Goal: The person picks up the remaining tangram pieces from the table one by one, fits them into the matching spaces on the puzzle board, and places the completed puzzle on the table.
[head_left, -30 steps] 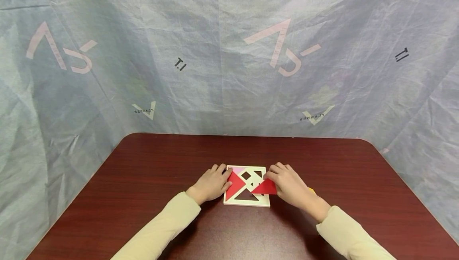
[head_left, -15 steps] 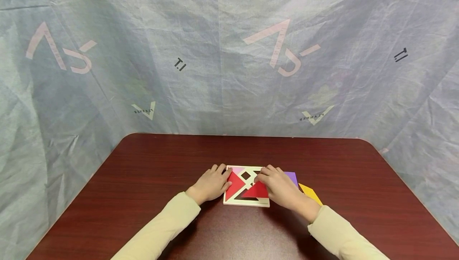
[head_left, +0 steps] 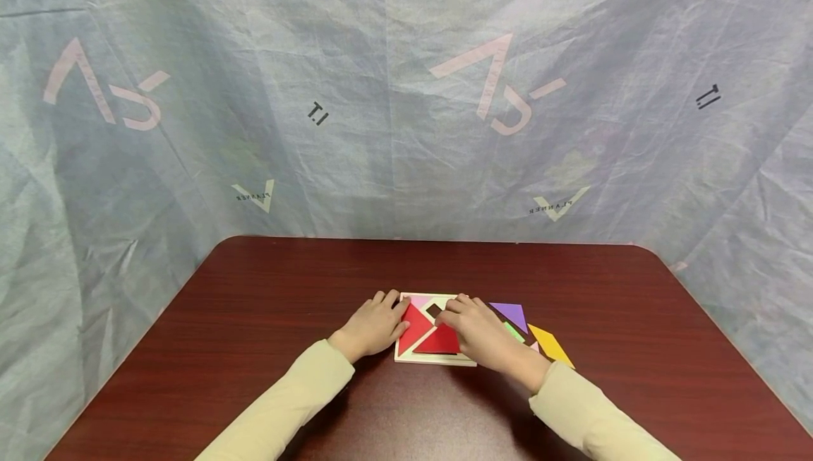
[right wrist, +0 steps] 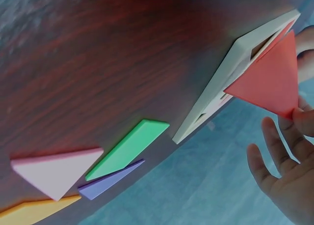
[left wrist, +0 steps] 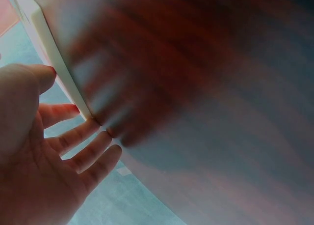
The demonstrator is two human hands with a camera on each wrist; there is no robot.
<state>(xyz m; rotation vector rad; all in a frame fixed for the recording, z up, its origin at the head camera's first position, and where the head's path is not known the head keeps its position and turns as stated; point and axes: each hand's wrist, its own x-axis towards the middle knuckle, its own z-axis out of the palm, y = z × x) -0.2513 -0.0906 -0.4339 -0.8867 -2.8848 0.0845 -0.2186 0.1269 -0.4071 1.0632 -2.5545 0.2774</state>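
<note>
A white puzzle frame (head_left: 438,361) lies on the dark red table (head_left: 267,306). One red triangle (head_left: 411,325) sits in its left part, with a pink piece (head_left: 420,300) at the far edge. My left hand (head_left: 378,320) rests against the frame's left edge (left wrist: 54,63), fingers (left wrist: 83,136) nearly straight. My right hand (head_left: 459,316) is over the frame and pinches a second red triangle (head_left: 441,341) by one corner. In the right wrist view that triangle (right wrist: 267,80) is tilted above the frame (right wrist: 216,97).
Loose pieces lie on the table right of the frame: a purple triangle (head_left: 510,313), a green piece (head_left: 513,332), a yellow parallelogram (head_left: 551,344) and a pale pink triangle (right wrist: 56,171). A blue-grey sheet (head_left: 406,94) hangs behind the table.
My right hand has carried the red triangle leftward over the frame, uncovering the purple, green and yellow pieces to its right. The left hand has stayed put.
</note>
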